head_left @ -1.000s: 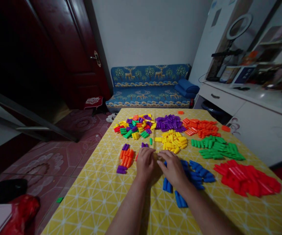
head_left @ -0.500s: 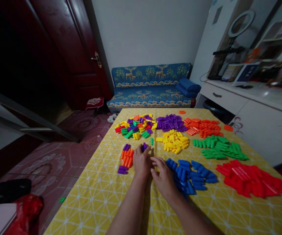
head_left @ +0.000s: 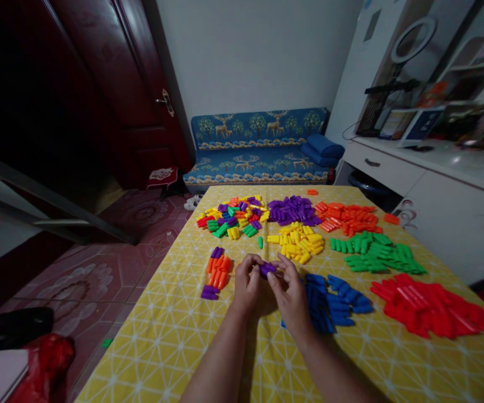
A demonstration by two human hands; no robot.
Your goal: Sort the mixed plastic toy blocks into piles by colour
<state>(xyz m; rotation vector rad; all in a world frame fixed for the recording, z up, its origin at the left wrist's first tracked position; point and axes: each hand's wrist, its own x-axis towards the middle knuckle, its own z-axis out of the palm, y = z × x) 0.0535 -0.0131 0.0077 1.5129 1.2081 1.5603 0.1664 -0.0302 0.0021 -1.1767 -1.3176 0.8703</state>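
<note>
With the hands as the dial's centre and 12 straight ahead, the table [head_left: 162,341] has its left edge at 9 o'clock, beyond the orange pieces [head_left: 218,272]; patterned cloth spreads toward 7 and 8, apparently the easiest room for moving. The red pile [head_left: 429,308] lies at 3 to 4 o'clock, and the blue pile [head_left: 330,302] crowds the right hand [head_left: 291,288] at 4. That hand and the left hand [head_left: 248,282] pinch the purple piece [head_left: 268,270] between their fingertips, at the dial's centre; whether it is one piece or several I cannot tell. It looks like light, stiff plastic, perhaps slightly slick, hardly fragile, probably best gripped at its ends.
</note>
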